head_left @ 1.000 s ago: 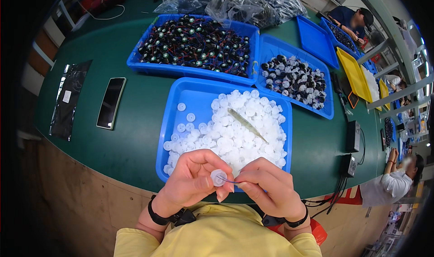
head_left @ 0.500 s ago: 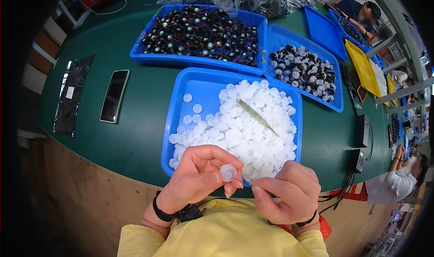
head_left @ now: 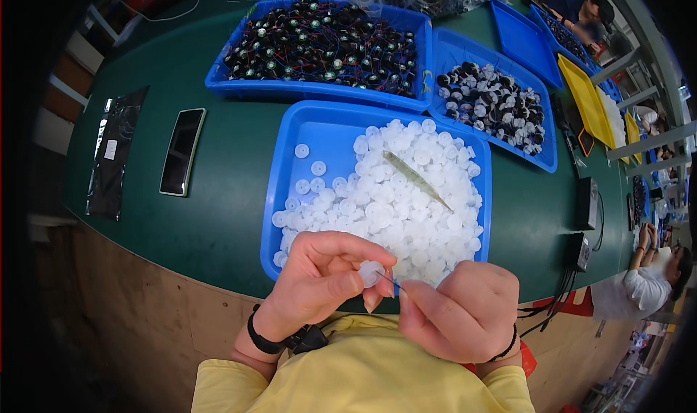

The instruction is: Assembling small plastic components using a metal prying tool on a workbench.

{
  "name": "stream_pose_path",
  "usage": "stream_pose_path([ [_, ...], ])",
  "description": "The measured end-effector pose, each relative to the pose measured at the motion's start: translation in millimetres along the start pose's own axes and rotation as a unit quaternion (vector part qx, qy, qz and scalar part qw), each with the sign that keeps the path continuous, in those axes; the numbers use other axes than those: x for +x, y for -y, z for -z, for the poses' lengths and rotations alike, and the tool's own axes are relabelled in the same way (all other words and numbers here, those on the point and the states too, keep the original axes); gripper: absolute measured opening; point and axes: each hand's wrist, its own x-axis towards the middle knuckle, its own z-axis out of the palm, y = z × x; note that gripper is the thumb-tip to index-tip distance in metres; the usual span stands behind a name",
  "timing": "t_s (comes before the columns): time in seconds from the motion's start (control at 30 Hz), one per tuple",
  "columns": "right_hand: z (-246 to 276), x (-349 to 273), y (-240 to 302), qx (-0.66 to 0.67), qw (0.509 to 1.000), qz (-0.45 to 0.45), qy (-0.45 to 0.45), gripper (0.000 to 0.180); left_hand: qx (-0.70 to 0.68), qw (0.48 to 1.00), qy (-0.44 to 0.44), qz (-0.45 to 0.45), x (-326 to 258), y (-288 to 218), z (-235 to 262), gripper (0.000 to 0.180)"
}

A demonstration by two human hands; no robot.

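White cap (head_left: 370,273): at the tips of the left fingers (head_left: 341,285), just to the left of the right fingers (head_left: 430,297).
Thin wire (head_left: 390,279): bridging the short gap from cap to right fingertips.
Left fingers: clamped on the cap, thumb against forefinger side.
Right fingers: pinched together on the wire, the others curled in.
Nearest blue tray (head_left: 330,135): just ahead of both sets of fingers; heaped with loose white caps (head_left: 406,224), a few scattered toward its left, a slender greenish strip (head_left: 416,179) lying on the heap.
Deep blue bin (head_left: 312,93): beyond that tray, farther from the fingers; full of dark round parts (head_left: 319,46) with red and blue leads.
Smaller blue tray (head_left: 548,148): ahead and to the right of the right fingers; holding black-and-white pieces (head_left: 494,104).
Phone (head_left: 183,151): on the green tabletop (head_left: 232,166), ahead and well to the left of the left fingers.
Since half a second ago: cap turned, round face less square to view; right fingers slightly nearer it; strip still on the heap.
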Motion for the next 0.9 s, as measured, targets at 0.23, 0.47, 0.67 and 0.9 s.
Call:
stream_pose_path([
  [0.23,2,4,2,-0.021,0.999,0.024,0.012,0.023,0.033,0.999,-0.016,0.0,-1,-2,0,0.035],
  [0.47,4,6,3,-0.031,0.999,0.02,0.032,0.021,0.043,0.999,-0.026,0.007,-3,-3,1,0.035],
  [0.67,4,7,4,-0.04,0.998,0.019,0.045,0.019,0.035,0.999,-0.017,-0.002,-3,-2,2,0.035],
  [0.9,4,11,6,-0.045,0.997,0.021,0.052,0.017,0.048,0.998,-0.028,-0.002,-3,-3,1,0.031],
])
